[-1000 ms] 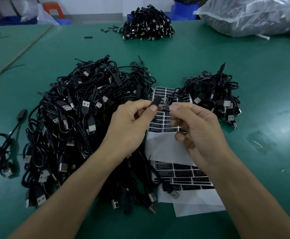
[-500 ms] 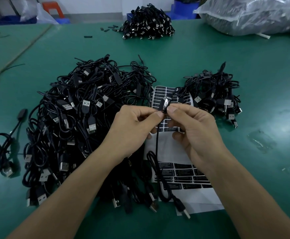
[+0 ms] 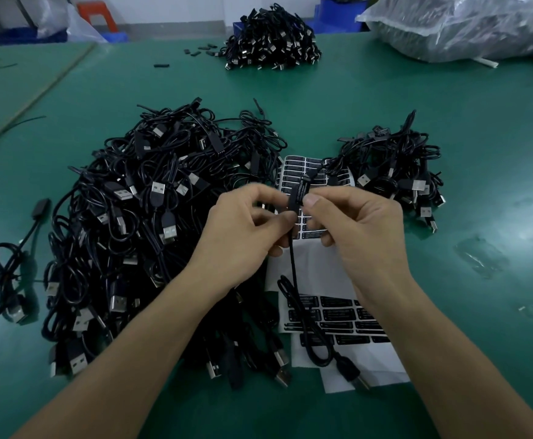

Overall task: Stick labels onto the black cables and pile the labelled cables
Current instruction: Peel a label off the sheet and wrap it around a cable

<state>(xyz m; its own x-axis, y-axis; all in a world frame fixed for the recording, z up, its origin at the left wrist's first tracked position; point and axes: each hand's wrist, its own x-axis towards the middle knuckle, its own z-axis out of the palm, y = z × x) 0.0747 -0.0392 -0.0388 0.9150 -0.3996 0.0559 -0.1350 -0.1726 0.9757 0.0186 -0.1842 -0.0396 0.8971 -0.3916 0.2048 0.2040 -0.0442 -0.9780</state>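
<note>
Cable now drawn up over label sheets, left hand and right hand grips pinching it, green table rightward.

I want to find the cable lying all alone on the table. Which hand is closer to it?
Left. The lone cable lies left of the big pile; the left hand is over that pile's right edge, the right hand farther right.

White print marks the label sheet and the label on the held cable — none of it legible.
</note>
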